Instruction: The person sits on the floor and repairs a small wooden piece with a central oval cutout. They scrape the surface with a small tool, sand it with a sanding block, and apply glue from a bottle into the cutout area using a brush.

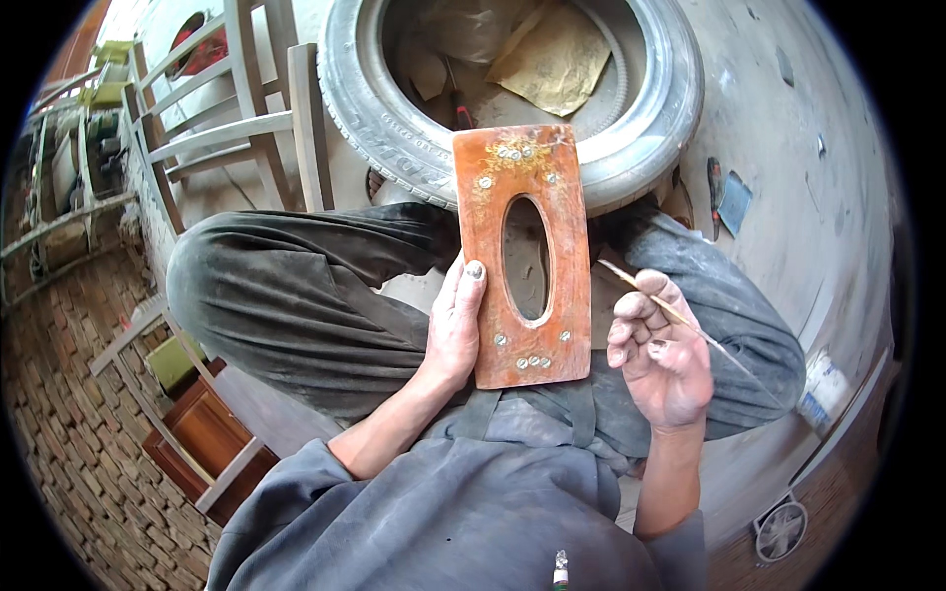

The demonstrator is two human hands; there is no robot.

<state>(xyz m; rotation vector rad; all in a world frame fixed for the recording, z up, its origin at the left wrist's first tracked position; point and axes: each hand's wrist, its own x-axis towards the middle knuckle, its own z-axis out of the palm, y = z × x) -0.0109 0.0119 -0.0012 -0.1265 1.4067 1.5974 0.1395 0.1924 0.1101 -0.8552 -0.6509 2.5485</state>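
A grey tyre (631,128) is lying on the floor ahead of the person's crossed legs. An orange wooden panel (522,256) with an oval opening (small shell-like studs at both ends) is resting upright over the lap, the left hand (455,330) gripping its left edge. The right hand (662,355) is pinching a thin stick (680,317), just beside the panel.

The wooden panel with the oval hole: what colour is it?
Reddish orange wooden panel, with small pale shell-like pieces at both ends; head view.
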